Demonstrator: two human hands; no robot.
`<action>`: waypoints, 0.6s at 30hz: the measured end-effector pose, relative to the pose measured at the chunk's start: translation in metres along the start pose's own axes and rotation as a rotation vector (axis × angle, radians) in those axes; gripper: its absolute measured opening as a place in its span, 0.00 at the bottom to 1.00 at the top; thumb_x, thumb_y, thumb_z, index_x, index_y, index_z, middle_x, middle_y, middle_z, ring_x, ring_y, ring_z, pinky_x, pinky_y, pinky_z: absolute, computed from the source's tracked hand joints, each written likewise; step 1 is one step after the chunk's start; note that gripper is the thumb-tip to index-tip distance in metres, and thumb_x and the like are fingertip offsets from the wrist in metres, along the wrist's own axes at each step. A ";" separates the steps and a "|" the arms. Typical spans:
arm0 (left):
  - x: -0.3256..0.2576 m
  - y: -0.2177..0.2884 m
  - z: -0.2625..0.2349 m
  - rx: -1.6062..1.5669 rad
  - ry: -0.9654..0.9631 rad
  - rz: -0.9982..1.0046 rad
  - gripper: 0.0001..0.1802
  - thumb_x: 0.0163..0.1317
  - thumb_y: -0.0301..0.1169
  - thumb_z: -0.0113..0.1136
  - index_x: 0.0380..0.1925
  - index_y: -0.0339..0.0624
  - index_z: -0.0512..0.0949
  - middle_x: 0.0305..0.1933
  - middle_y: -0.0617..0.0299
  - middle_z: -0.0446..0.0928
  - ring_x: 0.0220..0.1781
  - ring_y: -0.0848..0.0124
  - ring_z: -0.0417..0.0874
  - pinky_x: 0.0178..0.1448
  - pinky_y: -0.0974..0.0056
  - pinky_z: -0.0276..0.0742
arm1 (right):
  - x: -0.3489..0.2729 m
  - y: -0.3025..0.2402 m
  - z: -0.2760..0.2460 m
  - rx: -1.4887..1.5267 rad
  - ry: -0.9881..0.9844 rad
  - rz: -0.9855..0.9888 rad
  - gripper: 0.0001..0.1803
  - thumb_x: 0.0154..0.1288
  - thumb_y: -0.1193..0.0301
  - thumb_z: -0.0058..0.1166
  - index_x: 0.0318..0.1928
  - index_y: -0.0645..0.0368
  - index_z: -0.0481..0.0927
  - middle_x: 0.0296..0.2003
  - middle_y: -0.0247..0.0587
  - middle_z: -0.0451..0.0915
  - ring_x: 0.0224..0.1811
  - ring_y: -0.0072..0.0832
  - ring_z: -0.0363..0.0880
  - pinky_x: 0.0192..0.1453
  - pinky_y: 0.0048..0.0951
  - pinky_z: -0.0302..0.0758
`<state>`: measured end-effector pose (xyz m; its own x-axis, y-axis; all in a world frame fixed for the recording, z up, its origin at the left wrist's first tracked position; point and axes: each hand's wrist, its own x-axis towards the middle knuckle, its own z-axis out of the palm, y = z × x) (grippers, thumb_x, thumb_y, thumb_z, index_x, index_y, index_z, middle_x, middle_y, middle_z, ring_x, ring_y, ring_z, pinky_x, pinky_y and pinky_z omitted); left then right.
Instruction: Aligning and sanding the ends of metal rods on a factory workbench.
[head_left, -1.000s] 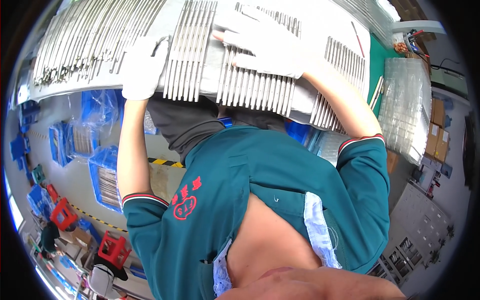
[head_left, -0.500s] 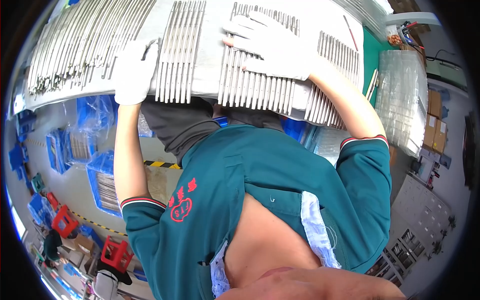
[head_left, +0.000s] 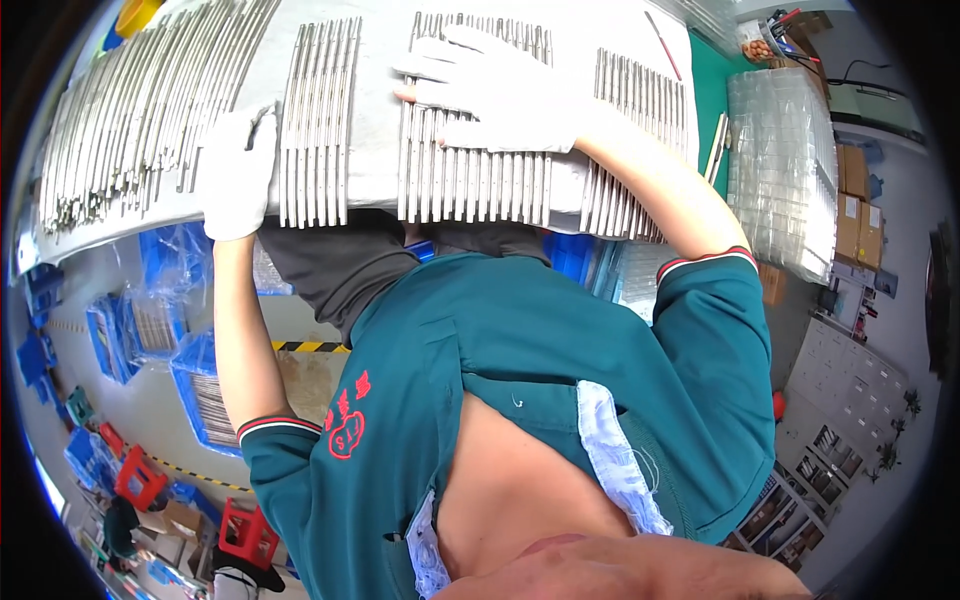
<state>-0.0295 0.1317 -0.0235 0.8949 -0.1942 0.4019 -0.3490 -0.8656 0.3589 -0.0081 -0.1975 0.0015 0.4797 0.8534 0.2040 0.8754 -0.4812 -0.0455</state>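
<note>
My right hand (head_left: 500,95), in a white glove, lies over a row of metal rods (head_left: 475,185) with its fingers spread and pointing left. Bare fingertips show at the glove's ends. At the left, my white-gloved left hand (head_left: 236,175) rests on the table beside a narrower row of rods (head_left: 318,130). Its thumb stands apart from the fingers near the row's left edge; glare washes out the finger outlines. I see no rod held in either hand. Another rod row (head_left: 635,150) lies under and beside my right forearm.
Many loose rods (head_left: 140,120) fan out at the far left of the white-covered table (head_left: 375,165). Clear plastic trays (head_left: 785,170) are stacked at the right, near a red pen (head_left: 664,45). Blue bins (head_left: 205,385) with rods stand on the floor at the left.
The whole view has shifted, so the table, rods and both hands appear further left and slightly lower. My hands keep nearly the same places relative to the rod rows.
</note>
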 end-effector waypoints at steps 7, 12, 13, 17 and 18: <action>-0.002 0.000 0.001 0.025 -0.015 0.014 0.13 0.64 0.35 0.58 0.44 0.40 0.81 0.43 0.51 0.80 0.47 0.54 0.80 0.54 0.57 0.73 | -0.004 -0.002 -0.005 0.007 -0.045 0.038 0.32 0.71 0.46 0.38 0.67 0.52 0.68 0.69 0.41 0.63 0.74 0.37 0.56 0.78 0.40 0.47; -0.006 -0.001 0.005 0.069 -0.023 -0.008 0.13 0.63 0.35 0.58 0.44 0.41 0.81 0.42 0.51 0.80 0.46 0.54 0.79 0.54 0.57 0.73 | -0.030 -0.004 -0.030 -0.055 -0.096 0.020 0.32 0.70 0.48 0.42 0.67 0.53 0.68 0.68 0.43 0.65 0.72 0.39 0.58 0.78 0.42 0.48; -0.005 0.001 0.005 0.042 0.000 0.000 0.13 0.63 0.35 0.58 0.43 0.41 0.81 0.41 0.51 0.80 0.45 0.54 0.79 0.53 0.56 0.73 | -0.030 -0.006 -0.034 0.017 -0.145 0.098 0.32 0.69 0.50 0.45 0.68 0.52 0.67 0.70 0.43 0.61 0.74 0.41 0.53 0.78 0.43 0.46; -0.002 0.005 0.004 0.072 0.079 0.105 0.11 0.61 0.37 0.60 0.37 0.43 0.82 0.36 0.53 0.80 0.37 0.55 0.81 0.41 0.57 0.76 | -0.015 -0.011 -0.032 0.045 -0.119 0.135 0.33 0.67 0.52 0.49 0.68 0.51 0.66 0.70 0.44 0.60 0.75 0.43 0.52 0.78 0.44 0.46; -0.002 0.002 0.006 0.055 0.110 0.132 0.12 0.61 0.37 0.59 0.39 0.44 0.82 0.36 0.54 0.80 0.37 0.56 0.81 0.42 0.56 0.76 | -0.009 -0.012 -0.032 0.023 -0.066 0.104 0.32 0.67 0.51 0.48 0.67 0.53 0.68 0.69 0.44 0.63 0.73 0.42 0.55 0.78 0.43 0.47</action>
<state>-0.0308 0.1275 -0.0284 0.8052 -0.2591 0.5333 -0.4433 -0.8604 0.2513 -0.0247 -0.2064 0.0311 0.5702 0.8109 0.1317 0.8215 -0.5637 -0.0859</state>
